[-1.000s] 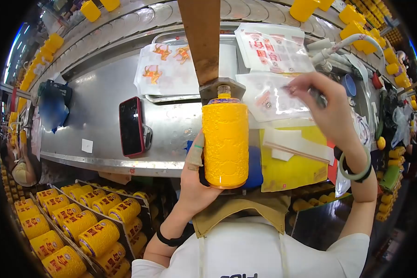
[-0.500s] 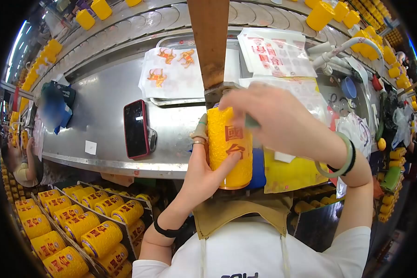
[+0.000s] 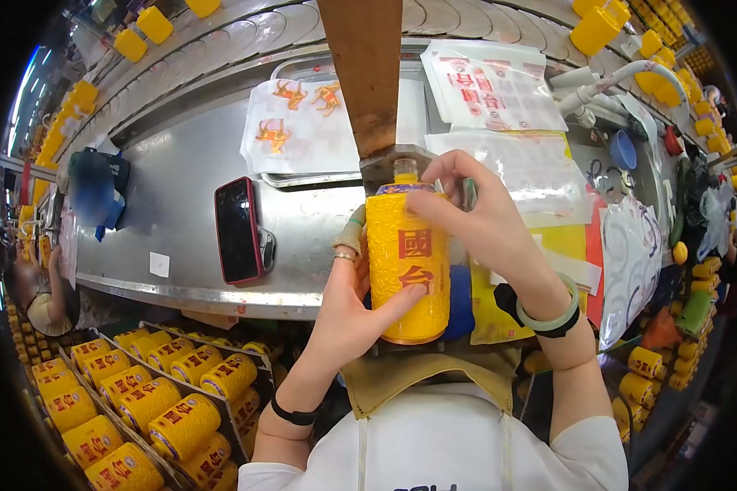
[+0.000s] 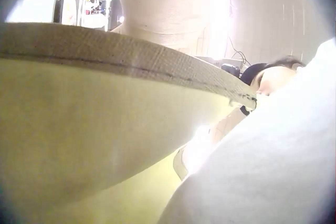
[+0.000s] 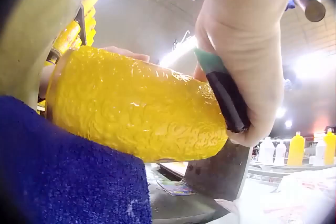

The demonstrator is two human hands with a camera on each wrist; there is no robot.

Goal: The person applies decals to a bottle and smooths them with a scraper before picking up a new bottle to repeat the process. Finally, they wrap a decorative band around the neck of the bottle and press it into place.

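Workbench [image 3: 180, 209], bare metal surface. Phone [image 3: 235, 231], dark screen, red case, lying on the bench. Paper square [image 3: 160, 263], white, near the bench's front edge, left of the phone. Tray [image 3: 315, 178], metal, beyond the phone; upon it a white sheet [image 3: 318, 146] bearing three orange-and-yellow animal figures. Conveyor [image 3: 278, 31], overlapping plates, running along the far side; yellow bottles [image 3: 155, 24] standing on it. Curved pipe [image 3: 622, 76], white, far right. Bowl [image 3: 622, 150], blue, beside the pipe. Racked bottles [image 3: 184, 421], yellow with red characters, lying in rows, lower left. Second person [image 3: 53, 304], partly visible, left edge.
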